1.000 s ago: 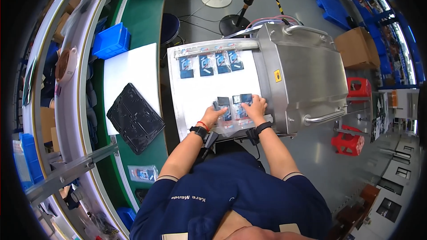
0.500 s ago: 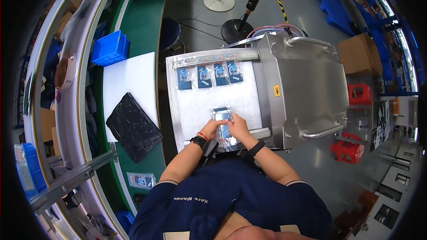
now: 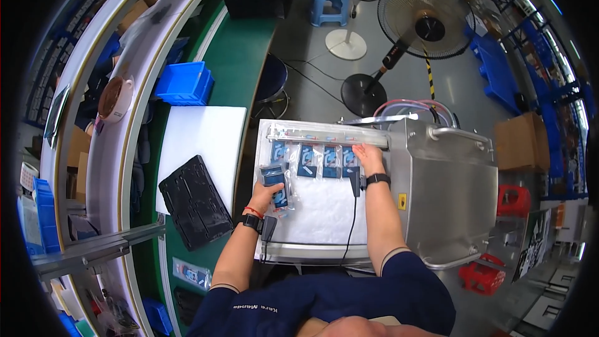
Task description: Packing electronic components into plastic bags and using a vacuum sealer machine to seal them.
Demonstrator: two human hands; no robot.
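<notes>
My left hand [image 3: 267, 195] is closed on a clear plastic pouch [image 3: 274, 178] with dark-blue contents, held over the left side of the white bed [image 3: 312, 212] of a stainless-steel machine. Several similar pouches [image 3: 307, 161] lie side by side along the far edge, their ends on a long metal bar [image 3: 331, 135]. The held pouch overlaps the lower part of the leftmost one. My right hand [image 3: 369, 157] reaches to the right end of that row, fingers stretched out by the rightmost pouch [image 3: 349, 160]. Whether the fingertips touch it, I cannot tell.
The machine's steel lid [image 3: 446, 193] stands at the right. On the green bench at left are a black tray [image 3: 195, 203], a white board [image 3: 203, 131], a blue bin [image 3: 185, 83] and another pouch [image 3: 191, 273]. A floor fan [image 3: 427, 22] stands beyond, and hoses run behind the machine.
My hands have parted from the near edge of the bed. My left hand carried the pouch leftward and away from me; my right hand moved to the row's right end. The view has shifted.
</notes>
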